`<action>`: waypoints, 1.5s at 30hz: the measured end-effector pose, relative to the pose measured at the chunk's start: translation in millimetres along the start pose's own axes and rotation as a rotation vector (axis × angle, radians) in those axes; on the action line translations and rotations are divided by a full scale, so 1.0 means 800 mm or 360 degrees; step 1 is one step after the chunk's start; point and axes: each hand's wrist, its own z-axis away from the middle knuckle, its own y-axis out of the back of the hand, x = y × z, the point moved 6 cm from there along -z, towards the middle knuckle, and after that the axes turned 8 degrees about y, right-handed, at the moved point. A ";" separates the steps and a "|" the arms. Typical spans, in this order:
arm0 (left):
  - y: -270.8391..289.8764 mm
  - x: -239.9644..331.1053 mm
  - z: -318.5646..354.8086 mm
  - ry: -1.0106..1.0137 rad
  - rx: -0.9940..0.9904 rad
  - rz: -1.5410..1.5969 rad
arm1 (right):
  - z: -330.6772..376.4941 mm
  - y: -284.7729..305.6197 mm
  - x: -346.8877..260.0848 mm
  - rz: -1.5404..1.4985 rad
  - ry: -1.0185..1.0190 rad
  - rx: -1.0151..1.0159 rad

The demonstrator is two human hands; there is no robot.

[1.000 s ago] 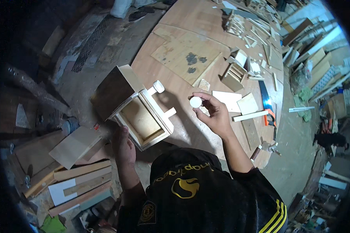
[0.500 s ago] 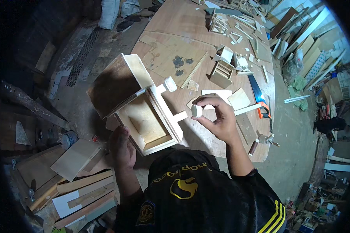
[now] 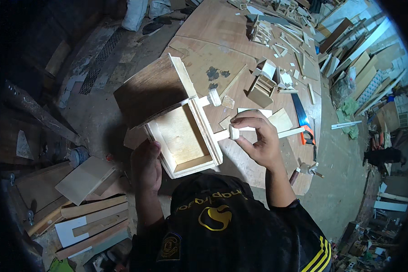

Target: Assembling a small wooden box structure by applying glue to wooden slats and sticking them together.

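Gripping with our right hand, we are pinching a small pale wooden peg cap between thumb and fingertips, right at the tip of a thin pale wooden dowel that is sticking out of the side of the open, pale plywood box. Our left hand is closing around the box's near lower corner, thumb on the rim, and is holding the box up, tilted, above the edge of the round plywood surface. To do this step well, we judge that we should be keeping the left grip firm so the box is not twisting, lining the cap square with the dowel's axis, and pressing straight along it rather than sideways, since the dowel looks slender and could snap or loosen. The box is shallow and rectangular, with light, unfinished walls and a smooth, bare bottom panel; a darker brown plywood panel is standing up along its far side like a lid. A second dowel with a round pale knob is projecting from the same side, farther from us. Beyond, a small wooden crate-like model, a blue-bladed handsaw with an orange handle and scattered offcuts are lying on the surface.
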 end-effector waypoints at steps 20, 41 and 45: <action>-0.012 0.001 -0.006 0.0009 -0.0096 -0.0059 | 0.001 -0.007 0.002 0.0055 0.0003 -0.0104; -0.014 0.001 -0.012 -0.0006 -0.0129 -0.0104 | 0.001 -0.002 0.004 0.0103 0.0000 -0.0118; -0.017 0.002 -0.011 -0.0015 -0.0129 -0.0058 | 0.001 -0.002 0.005 0.0109 0.0015 -0.0110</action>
